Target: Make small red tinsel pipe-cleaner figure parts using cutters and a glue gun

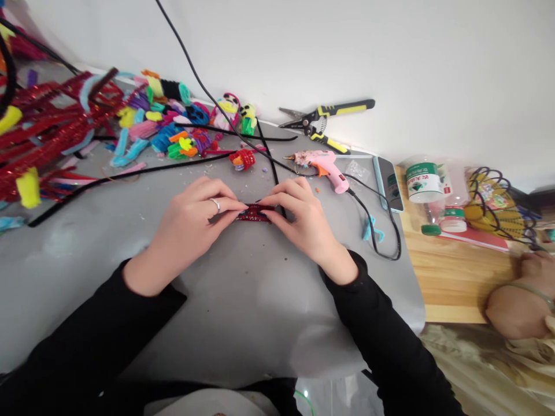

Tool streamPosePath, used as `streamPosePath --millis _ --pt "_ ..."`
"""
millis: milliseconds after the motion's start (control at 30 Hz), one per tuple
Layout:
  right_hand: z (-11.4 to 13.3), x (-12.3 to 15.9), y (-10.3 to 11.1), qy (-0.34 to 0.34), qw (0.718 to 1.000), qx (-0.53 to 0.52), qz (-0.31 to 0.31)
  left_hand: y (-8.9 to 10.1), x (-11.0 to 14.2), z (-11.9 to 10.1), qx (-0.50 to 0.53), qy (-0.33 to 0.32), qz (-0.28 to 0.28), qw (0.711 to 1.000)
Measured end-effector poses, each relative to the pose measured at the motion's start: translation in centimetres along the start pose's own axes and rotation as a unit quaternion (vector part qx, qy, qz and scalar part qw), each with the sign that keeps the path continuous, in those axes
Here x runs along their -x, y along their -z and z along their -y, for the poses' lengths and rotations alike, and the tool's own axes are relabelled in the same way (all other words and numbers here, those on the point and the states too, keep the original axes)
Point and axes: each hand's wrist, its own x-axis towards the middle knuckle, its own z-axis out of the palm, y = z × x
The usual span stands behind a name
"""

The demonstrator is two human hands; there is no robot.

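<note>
Between my two hands, low over the grey table point(251, 312), is a short piece of red glittery pipe cleaner point(254, 212), perhaps several lengths side by side. My left hand point(195, 216), with a ring on one finger, pinches its left end between thumb and fingertips. At the other end, the thumb and fingers of my right hand point(303, 216) are closed on it. The fingertips hide part of the piece. Just beyond my hands lies a small coiled red and orange pipe cleaner piece point(243, 160). A pink glue gun point(323, 164) rests behind my right hand.
Pliers with black and yellow handles point(342, 108) lean by the wall. Red tinsel stems point(52, 127) and colourful pipe cleaner bits crowd the left. A phone point(388, 184) lies right. Beyond are plastic bottles point(454, 196), a yellow basket point(494, 208) and another person's arm point(518, 309).
</note>
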Motion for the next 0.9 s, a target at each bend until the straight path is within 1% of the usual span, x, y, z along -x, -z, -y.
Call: streamPosePath --millis 200,300,400,500,700,900 --pt "-0.05 0.06 -0.29 0.023 1.000 -0.002 -0.011 0.09 -0.14 -0.06 -0.001 -0.003 0.010 1.000" --pt "0.03 0.05 -0.33 0.015 1.000 -0.005 -0.003 0.04 -0.07 -0.10 0.001 -0.006 0.006 1.000" --pt "0.11 0.05 -0.28 0.003 1.000 -0.004 0.008 0.01 0.10 -0.15 -0.010 0.006 0.007 1.000" --pt "0.16 0.04 -0.22 0.010 1.000 -0.009 0.006 -0.03 0.26 -0.05 -0.017 0.013 0.006 1.000" --pt "0.29 0.00 -0.23 0.003 1.000 -0.004 0.018 -0.20 0.21 0.35 -0.009 0.004 0.012 1.000" --pt "0.31 0.03 -0.32 0.006 1.000 -0.007 0.015 -0.18 0.07 0.28 -0.005 -0.005 0.016 1.000"
